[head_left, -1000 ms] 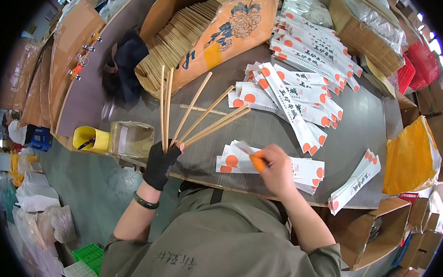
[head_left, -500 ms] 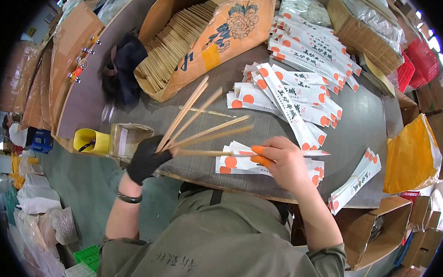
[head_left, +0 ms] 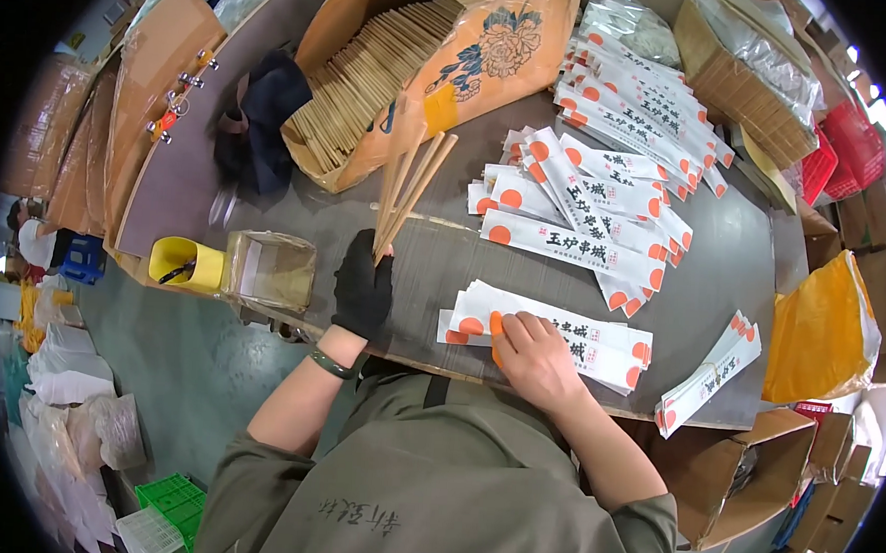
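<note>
My left hand (head_left: 364, 287), in a black glove with a dark bangle at the wrist, is closed round several wooden chopsticks (head_left: 414, 190). They point up and away from me, and those on the left are blurred. My right hand (head_left: 539, 360) is bare except for an orange finger cover (head_left: 497, 337). Its bent fingers grip at a small pile of white paper chopstick sleeves (head_left: 614, 356) with orange dots, near the table's front edge. Beyond it lies a larger heap of sleeves, with one sleeve (head_left: 573, 247) crosswise on top.
An orange printed bag (head_left: 495, 54) full of chopsticks lies open at the far left. Beside it is dark cloth (head_left: 263, 117). A yellow cup (head_left: 185, 263) and a clear box (head_left: 270, 270) stand left. More sleeves (head_left: 708, 374) lie right, near an orange-yellow sack (head_left: 816, 326).
The sleeve at my right hand now lies on the larger heap, and that hand is on the near pile. My left hand has moved right, its chopsticks swung upright and closer together.
</note>
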